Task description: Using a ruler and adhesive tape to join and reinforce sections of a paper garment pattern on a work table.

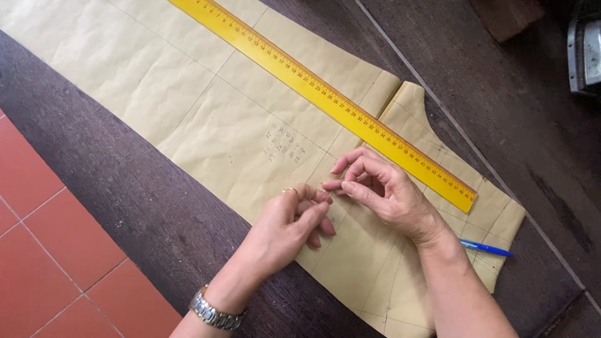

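A tan paper pattern [206,106] with pencil lines lies flat on a dark wooden table [125,194]. A long yellow ruler [319,94] rests diagonally across it. My left hand [288,228], with a ring and a metal wristwatch, hovers over the paper with fingers curled. My right hand [382,191] is just beside it, fingers bent, its fingertips meeting those of the left hand. Whether something tiny is pinched between them I cannot tell. A blue pen [487,249] lies on the paper behind my right wrist.
Red floor tiles [50,250] show at the lower left beyond the table's edge. A grey metal object [585,53] sits at the top right corner. A brown block [507,15] lies at the top edge.
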